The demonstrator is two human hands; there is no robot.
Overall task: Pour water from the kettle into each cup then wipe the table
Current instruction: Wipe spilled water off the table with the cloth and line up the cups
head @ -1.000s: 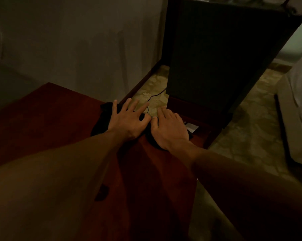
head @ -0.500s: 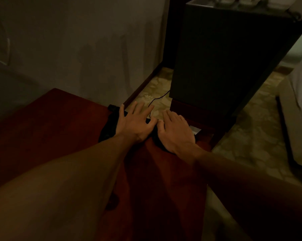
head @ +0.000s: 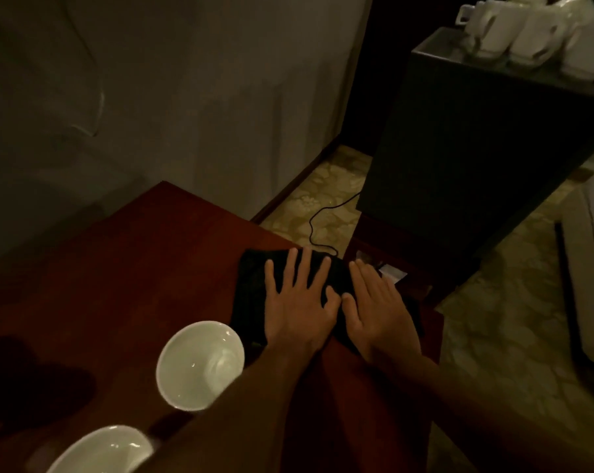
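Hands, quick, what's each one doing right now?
Left hand: open, fingers spread, pressed flat on the dark folded cloth.
Right hand: open, flat on the same cloth.

Dark cabinet standing on patterned floor, white mugs sitting on top, black cable trailing across floor beside grey wall.

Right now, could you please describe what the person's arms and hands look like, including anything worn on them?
The left hand and right hand are bare: no gloves, and no rings or watch visible in the dim light. Both forearms are uncovered as far as the frame shows, with no sleeves in view.
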